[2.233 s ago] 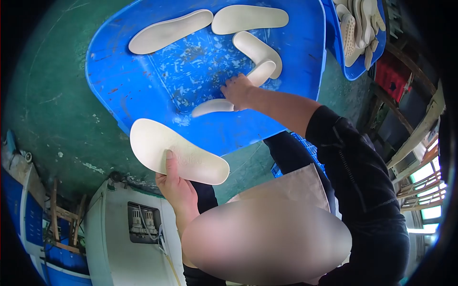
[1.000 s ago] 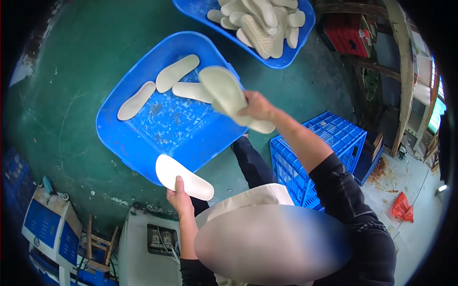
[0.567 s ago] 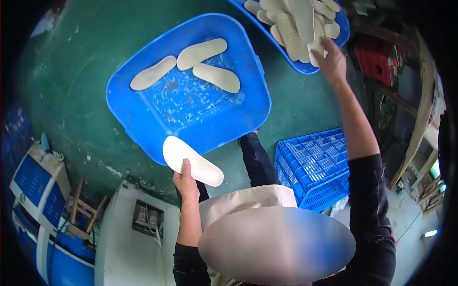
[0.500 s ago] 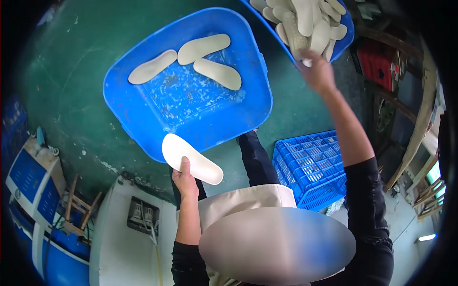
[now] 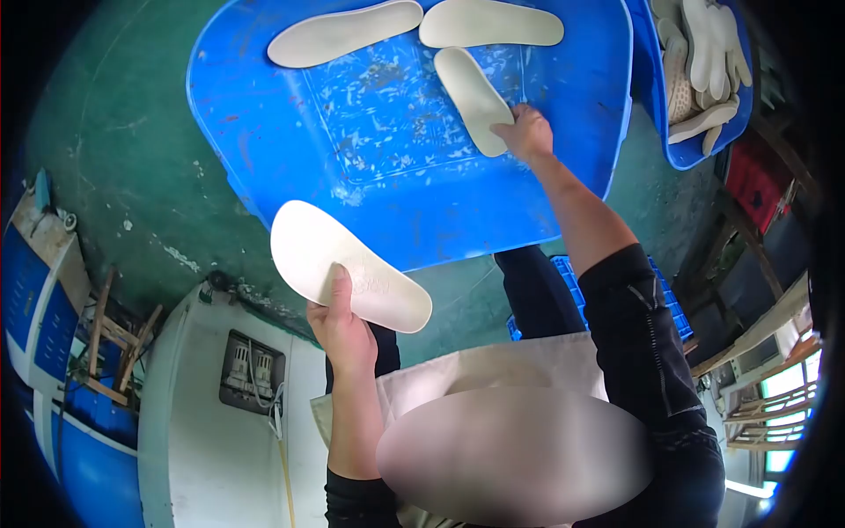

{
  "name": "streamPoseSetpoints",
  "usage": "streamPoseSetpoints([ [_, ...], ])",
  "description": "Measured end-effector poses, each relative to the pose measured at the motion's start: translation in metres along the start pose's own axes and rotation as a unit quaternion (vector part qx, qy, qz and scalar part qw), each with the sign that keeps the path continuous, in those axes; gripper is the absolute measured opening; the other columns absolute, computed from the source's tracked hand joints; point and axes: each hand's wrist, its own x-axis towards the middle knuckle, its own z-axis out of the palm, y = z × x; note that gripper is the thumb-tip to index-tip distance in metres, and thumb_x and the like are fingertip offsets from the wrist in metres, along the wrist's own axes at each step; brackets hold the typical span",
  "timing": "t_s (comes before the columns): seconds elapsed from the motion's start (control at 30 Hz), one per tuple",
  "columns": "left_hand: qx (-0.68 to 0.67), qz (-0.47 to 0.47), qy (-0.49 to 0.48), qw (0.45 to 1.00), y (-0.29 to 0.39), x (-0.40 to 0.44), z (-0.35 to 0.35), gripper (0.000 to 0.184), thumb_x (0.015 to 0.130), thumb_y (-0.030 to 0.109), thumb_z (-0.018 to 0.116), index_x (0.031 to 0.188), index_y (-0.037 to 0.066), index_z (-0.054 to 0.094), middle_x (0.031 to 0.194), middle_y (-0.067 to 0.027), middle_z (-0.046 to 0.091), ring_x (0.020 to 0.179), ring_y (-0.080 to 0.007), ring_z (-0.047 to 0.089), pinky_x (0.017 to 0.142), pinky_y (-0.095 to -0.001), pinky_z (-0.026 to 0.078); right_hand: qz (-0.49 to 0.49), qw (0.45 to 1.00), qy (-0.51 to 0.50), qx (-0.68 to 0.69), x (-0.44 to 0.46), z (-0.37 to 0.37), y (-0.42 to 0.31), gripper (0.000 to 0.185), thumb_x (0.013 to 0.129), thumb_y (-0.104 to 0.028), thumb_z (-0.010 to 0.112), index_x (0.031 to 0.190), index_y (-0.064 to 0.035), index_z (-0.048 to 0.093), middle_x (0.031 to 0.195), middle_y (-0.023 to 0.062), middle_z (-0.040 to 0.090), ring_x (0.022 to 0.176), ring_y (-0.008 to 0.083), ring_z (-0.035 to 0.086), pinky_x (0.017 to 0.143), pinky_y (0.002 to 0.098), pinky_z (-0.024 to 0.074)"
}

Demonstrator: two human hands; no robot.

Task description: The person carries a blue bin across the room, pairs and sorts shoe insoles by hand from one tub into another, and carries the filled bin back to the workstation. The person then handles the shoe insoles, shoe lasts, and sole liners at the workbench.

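Observation:
My left hand (image 5: pixel 345 321) grips a cream insole (image 5: pixel 334 255), thumb on its upper face and fingers beneath, in front of the near left edge of the blue tub (image 5: pixel 224 97). Inside that tub, my right hand (image 5: pixel 528 134) pinches the near end of a second insole (image 5: pixel 471 97), thumb on top; its other fingers are partly hidden. Beyond it, two more insoles, the left insole (image 5: pixel 343 33) and the right insole (image 5: pixel 493 23), lie on the tub floor with their ends nearly touching.
At the upper right stands another blue tub (image 5: pixel 682 158) heaped with insoles. A blue crate (image 5: pixel 673 308) sits behind my right forearm. On the left are a white cabinet (image 5: pixel 189 422) and a wooden stool (image 5: pixel 114 339). Wooden framing runs along the right.
My right hand has come from the heaped tub, leftward and down, onto an insole in the nearer tub. My left hand still holds its insole. The view has shifted closer to the tub.

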Motion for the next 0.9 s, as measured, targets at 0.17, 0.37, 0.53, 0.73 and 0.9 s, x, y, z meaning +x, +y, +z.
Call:
streamPoseSetpoints([
  [0.17,-0.024,-0.021,0.026,0.999,0.010,0.011,-0.006,0.029,0.095,0.015,0.066,0.118,-0.002,0.061,0.110,-0.0092,0.067,0.097,-0.0195,0.067,0.084,-0.0342,0.054,-0.132,0.988,0.065,-0.044,-0.060,-0.048,-0.057,0.033,0.077,-0.014,0.069,0.110,-0.0135,0.067,0.105,0.0157,0.069,0.099,0.0357,0.066,0.085,0.0478,0.0531],
  [0.37,-0.062,-0.071,0.001,0.996,0.032,0.020,-0.011,0.027,0.094,0.012,0.067,0.117,-0.001,0.062,0.108,-0.0100,0.069,0.092,-0.0207,0.070,0.078,-0.0344,0.057,-0.415,0.879,-0.103,-0.210,-0.048,-0.118,-0.204,0.031,0.080,-0.009,0.069,0.111,-0.0101,0.068,0.099,0.0155,0.072,0.095,0.0349,0.068,0.089,0.0447,0.0521],
  [0.53,-0.078,-0.057,0.004,0.995,0.044,0.032,-0.024,0.026,0.095,0.012,0.067,0.118,-0.001,0.061,0.111,-0.0097,0.068,0.095,-0.0191,0.069,0.081,-0.0337,0.057,-0.559,0.821,0.082,-0.082,0.038,-0.049,-0.276,0.045,0.078,-0.017,0.075,0.121,-0.0102,0.063,0.110,0.0171,0.069,0.106,0.0348,0.063,0.094,0.0467,0.0490],
  [0.73,-0.099,-0.081,0.012,0.992,0.046,0.039,-0.033,0.023,0.095,0.013,0.068,0.114,0.001,0.064,0.109,-0.0058,0.069,0.094,-0.0121,0.066,0.084,-0.0278,0.052,-0.256,0.925,0.202,-0.192,0.027,0.015,-0.234,0.071,0.069,-0.041,0.085,0.127,-0.0088,0.061,0.114,0.0135,0.068,0.112,0.0328,0.061,0.098,0.0442,0.0482],
  [0.9,-0.040,-0.064,0.043,0.996,0.042,0.040,-0.029,0.029,0.098,0.018,0.065,0.120,0.000,0.060,0.114,-0.0084,0.067,0.097,-0.0164,0.066,0.084,-0.0325,0.054,-0.186,0.974,-0.074,-0.103,-0.009,0.015,-0.218,0.083,0.061,-0.068,0.078,0.115,-0.0054,0.070,0.111,0.0180,0.072,0.095,0.0317,0.072,0.086,0.0404,0.0562],
])
